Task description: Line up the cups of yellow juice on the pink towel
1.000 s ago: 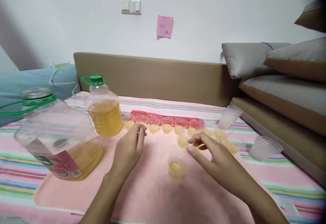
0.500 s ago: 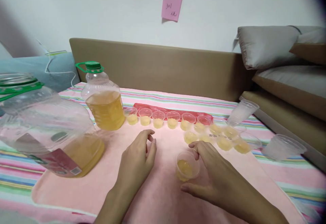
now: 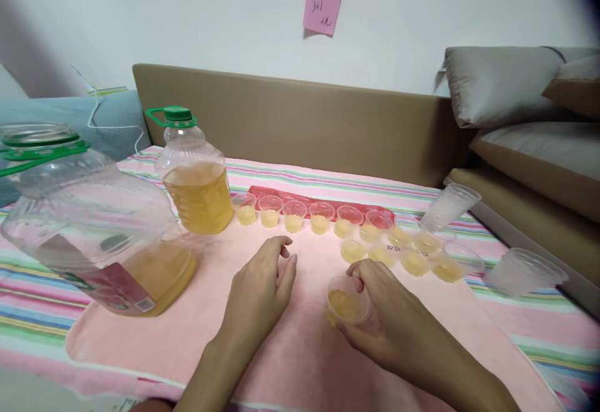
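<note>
The right hand (image 3: 389, 318) has come back from the far cups and now wraps its grip around the near cup (image 3: 347, 302); the left hand (image 3: 262, 290) rests loosely curled, holding nothing.

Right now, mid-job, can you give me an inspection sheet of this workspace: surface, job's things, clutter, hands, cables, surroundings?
Surface: pink towel over a striped cloth.
Job's things: small clear plastic cup of yellow liquid, tilted in the right hand; row of filled small cups in front of a red strip; second cluster of filled cups.
Clutter: green-capped bottle of yellow liquid; large open clear jug, leaning, part full; two empty clear cups lying over.
Hands: right curled round the cup; left hand resting on the towel, holding nothing.
Cables: white cable on the blue cushion.
Surroundings: tan headboard, grey pillows, pink sticky note on the wall.
</note>
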### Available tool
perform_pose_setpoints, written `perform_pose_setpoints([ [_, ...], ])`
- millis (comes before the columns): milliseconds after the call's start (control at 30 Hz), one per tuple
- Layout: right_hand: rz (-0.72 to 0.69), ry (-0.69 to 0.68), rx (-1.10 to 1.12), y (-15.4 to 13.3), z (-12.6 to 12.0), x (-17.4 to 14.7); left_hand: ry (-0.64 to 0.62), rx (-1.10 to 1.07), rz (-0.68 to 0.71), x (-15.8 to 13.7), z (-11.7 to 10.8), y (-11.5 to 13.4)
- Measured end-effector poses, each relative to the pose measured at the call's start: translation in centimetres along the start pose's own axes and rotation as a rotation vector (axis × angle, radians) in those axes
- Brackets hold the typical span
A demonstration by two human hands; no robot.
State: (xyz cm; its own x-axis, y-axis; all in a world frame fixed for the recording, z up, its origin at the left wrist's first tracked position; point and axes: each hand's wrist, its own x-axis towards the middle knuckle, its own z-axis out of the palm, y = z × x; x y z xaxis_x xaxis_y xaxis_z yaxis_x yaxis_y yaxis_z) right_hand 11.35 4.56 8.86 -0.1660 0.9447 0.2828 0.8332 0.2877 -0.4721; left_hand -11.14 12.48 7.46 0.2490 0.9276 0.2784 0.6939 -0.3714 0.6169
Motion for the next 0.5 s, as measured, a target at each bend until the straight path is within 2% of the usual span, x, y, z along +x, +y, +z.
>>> perform_pose_setpoints([
  [233,-0.005,0.037,-0.076,-0.6,-0.2,0.5,0.008,-0.007,-0.003,0.2,-0.1,-0.2],
  [500,0.017,0.006,-0.016,-0.4,-3.4,2.9,-0.009,0.012,-0.012,0.2,-0.5,0.3],
])
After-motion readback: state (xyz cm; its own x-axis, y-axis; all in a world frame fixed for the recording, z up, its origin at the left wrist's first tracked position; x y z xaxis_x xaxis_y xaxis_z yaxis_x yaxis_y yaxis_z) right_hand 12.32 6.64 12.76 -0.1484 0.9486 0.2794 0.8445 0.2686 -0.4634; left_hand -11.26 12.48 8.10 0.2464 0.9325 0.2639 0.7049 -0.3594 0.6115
